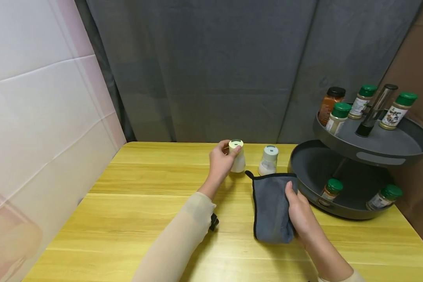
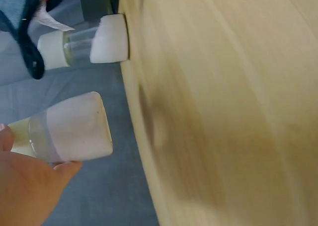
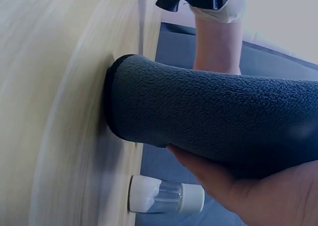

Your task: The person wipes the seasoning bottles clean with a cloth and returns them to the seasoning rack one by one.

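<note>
My left hand (image 1: 221, 159) grips a small clear shaker jar (image 2: 77, 129) with a pale lid and white contents. In the left wrist view its base is raised off the wooden table. My right hand (image 1: 299, 211) holds a folded grey cloth (image 1: 273, 207) with black edging and a small hanging loop, thumb on top. The cloth hides most of those fingers. A second shaker jar (image 1: 268, 160), partly filled with white contents, stands upright just beyond the cloth, to the right of the held jar.
At the right stands a dark two-tier rack (image 1: 380, 150). Several spice bottles sit on its upper tier, including a black-capped one (image 1: 329, 105); two green-capped bottles (image 1: 384, 197) are on the lower. A grey curtain (image 1: 204, 70) hangs behind the wooden table (image 1: 137, 196).
</note>
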The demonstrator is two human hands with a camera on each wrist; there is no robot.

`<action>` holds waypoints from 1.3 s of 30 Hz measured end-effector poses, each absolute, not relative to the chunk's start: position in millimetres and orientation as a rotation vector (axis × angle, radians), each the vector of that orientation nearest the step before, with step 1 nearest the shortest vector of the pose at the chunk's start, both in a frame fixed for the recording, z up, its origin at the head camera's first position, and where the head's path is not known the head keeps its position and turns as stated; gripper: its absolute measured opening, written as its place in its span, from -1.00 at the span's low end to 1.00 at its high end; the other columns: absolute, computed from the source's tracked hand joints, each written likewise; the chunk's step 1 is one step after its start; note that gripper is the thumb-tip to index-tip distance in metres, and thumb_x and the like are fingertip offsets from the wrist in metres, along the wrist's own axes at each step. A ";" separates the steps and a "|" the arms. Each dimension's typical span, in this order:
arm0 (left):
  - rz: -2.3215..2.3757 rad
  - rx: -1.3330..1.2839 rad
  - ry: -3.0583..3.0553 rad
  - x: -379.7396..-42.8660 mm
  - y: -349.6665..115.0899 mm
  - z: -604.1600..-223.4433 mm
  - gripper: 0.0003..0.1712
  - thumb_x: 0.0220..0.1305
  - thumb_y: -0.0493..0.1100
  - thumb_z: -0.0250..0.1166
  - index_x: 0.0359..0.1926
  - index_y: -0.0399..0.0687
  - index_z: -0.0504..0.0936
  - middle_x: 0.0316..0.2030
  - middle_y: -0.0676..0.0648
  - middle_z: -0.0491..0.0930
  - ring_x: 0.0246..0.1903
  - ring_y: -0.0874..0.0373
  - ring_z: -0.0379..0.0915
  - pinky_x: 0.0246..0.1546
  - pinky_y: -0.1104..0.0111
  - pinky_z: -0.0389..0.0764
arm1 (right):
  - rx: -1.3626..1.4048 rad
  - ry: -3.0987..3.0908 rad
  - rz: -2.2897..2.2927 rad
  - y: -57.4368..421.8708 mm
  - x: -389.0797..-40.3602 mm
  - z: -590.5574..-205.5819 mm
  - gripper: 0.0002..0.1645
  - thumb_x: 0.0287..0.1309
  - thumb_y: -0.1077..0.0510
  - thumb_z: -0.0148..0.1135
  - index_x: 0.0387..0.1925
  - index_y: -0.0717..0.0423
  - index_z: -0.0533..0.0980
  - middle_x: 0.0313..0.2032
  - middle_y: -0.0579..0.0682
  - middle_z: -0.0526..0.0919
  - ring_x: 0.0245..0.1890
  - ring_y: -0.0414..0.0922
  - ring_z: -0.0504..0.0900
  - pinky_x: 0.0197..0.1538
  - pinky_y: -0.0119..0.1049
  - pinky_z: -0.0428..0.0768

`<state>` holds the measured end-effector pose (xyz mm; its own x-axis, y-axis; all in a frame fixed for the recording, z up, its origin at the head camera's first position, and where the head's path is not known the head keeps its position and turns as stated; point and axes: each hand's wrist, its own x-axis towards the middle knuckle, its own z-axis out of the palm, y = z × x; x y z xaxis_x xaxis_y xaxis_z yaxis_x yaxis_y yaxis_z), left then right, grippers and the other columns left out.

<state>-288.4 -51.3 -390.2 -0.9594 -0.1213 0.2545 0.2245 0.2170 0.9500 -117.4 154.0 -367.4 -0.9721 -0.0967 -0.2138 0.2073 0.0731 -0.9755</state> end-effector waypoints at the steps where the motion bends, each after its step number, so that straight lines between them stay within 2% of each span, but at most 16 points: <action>1: -1.804 -0.110 -2.208 -287.8 -50.2 -387.9 -0.50 0.41 -0.08 0.47 0.22 -0.29 0.65 0.19 -0.26 0.69 0.22 -0.18 0.65 0.29 0.04 0.66 | 0.113 2.117 -2.002 154.8 -117.2 -367.6 -0.07 0.62 -0.42 -0.53 0.72 -0.01 -0.16 0.63 0.15 0.13 0.56 0.05 0.24 0.47 -0.26 0.35; 6: -1.829 -0.181 -2.143 -281.3 -39.4 -368.9 -0.52 0.40 -0.10 0.48 0.21 -0.26 0.66 0.16 -0.23 0.71 0.19 -0.14 0.66 0.29 0.07 0.67 | 0.091 2.092 -2.010 156.9 -116.0 -368.0 -0.05 0.62 -0.42 -0.52 0.73 0.03 -0.23 0.66 0.17 0.03 0.61 0.10 0.14 0.63 0.07 0.13; 10: -1.841 -0.277 -2.099 -274.1 -19.6 -345.5 -0.55 0.39 -0.11 0.48 0.20 -0.23 0.68 0.11 -0.21 0.73 0.12 -0.09 0.67 0.23 0.10 0.69 | 0.104 2.109 -1.988 157.7 -113.6 -367.4 -0.06 0.63 -0.42 -0.53 0.73 0.03 -0.21 0.66 0.16 0.04 0.61 0.11 0.17 0.62 0.06 0.14; 15: -1.845 -0.410 -2.150 -268.3 19.7 -323.2 -0.45 0.44 -0.08 0.44 0.37 -0.10 0.60 0.25 -0.15 0.67 0.19 -0.04 0.65 0.27 0.16 0.66 | 0.126 2.084 -2.018 163.8 -108.4 -367.2 -0.05 0.63 -0.42 -0.51 0.73 0.03 -0.25 0.67 0.18 -0.01 0.62 0.13 0.11 0.63 0.12 0.11; 18: -1.849 -0.451 -2.199 -267.8 42.2 -320.8 -0.44 0.47 -0.09 0.40 0.43 -0.05 0.56 0.28 -0.15 0.66 0.18 -0.04 0.65 0.23 0.17 0.67 | 0.145 2.101 -2.008 168.6 -105.3 -367.5 -0.05 0.62 -0.43 -0.51 0.72 0.04 -0.21 0.65 0.17 0.03 0.58 0.10 0.16 0.59 0.04 0.18; 20: -1.858 -0.467 -2.225 -268.4 55.8 -323.4 -0.47 0.49 -0.11 0.38 0.40 -0.06 0.58 0.23 -0.17 0.68 0.15 -0.04 0.66 0.17 0.16 0.69 | 0.164 2.128 -1.989 172.7 -102.9 -367.8 -0.06 0.61 -0.43 -0.51 0.71 0.05 -0.15 0.62 0.15 0.10 0.53 0.03 0.24 0.51 -0.16 0.29; 23: -1.890 -0.491 -2.266 -268.9 75.2 -329.7 -0.50 0.48 -0.10 0.39 0.37 -0.09 0.59 0.17 -0.17 0.69 0.13 -0.03 0.65 0.11 0.18 0.70 | 0.196 2.150 -1.982 179.8 -99.2 -368.7 -0.08 0.61 -0.43 -0.52 0.66 0.07 -0.02 0.50 0.13 0.29 0.35 -0.12 0.45 0.29 -0.39 0.48; 25: -1.893 -0.516 -2.312 -269.3 86.4 -334.8 -0.49 0.48 -0.07 0.40 0.36 -0.08 0.59 0.18 -0.14 0.68 0.14 0.01 0.62 0.10 0.23 0.68 | 0.210 2.143 -2.003 183.9 -96.8 -369.7 -0.10 0.62 -0.42 -0.51 0.62 0.09 0.06 0.37 0.08 0.43 0.21 -0.21 0.54 0.15 -0.45 0.55; 29: -1.862 -0.582 -2.396 -271.3 103.8 -344.9 -0.47 0.46 -0.03 0.41 0.35 -0.08 0.57 0.18 -0.12 0.65 0.05 0.13 0.56 0.01 0.37 0.61 | 0.219 2.109 -2.048 189.2 -94.6 -371.7 -0.12 0.63 -0.41 -0.50 0.55 0.12 0.13 0.18 -0.03 0.56 0.06 -0.26 0.63 0.12 -0.38 0.62; 33: -1.796 -0.624 -2.456 -273.8 116.8 -355.1 -0.46 0.42 -0.03 0.46 0.31 -0.10 0.58 0.07 -0.13 0.65 -0.14 0.20 0.47 -0.15 0.45 0.50 | 0.213 2.080 -2.066 193.0 -93.2 -373.7 -0.09 0.62 -0.42 -0.50 0.58 0.15 0.10 0.19 -0.04 0.58 0.06 -0.26 0.66 0.12 -0.36 0.65; 39: -1.663 -0.642 -2.564 -276.7 126.6 -369.8 -0.43 0.35 0.00 0.52 0.27 -0.12 0.60 -0.02 -0.09 0.67 -0.21 0.25 0.41 -0.18 0.50 0.45 | 0.222 2.050 -2.088 196.7 -93.3 -375.1 -0.08 0.62 -0.43 -0.51 0.56 0.17 0.11 0.09 -0.09 0.63 0.01 -0.22 0.71 0.09 -0.30 0.70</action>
<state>-276.7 126.6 -369.8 -0.9152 0.3280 0.2342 0.3476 0.3483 0.8706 -93.3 196.7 -375.1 -0.9674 -0.0416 -0.2498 0.2506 -0.0132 -0.9680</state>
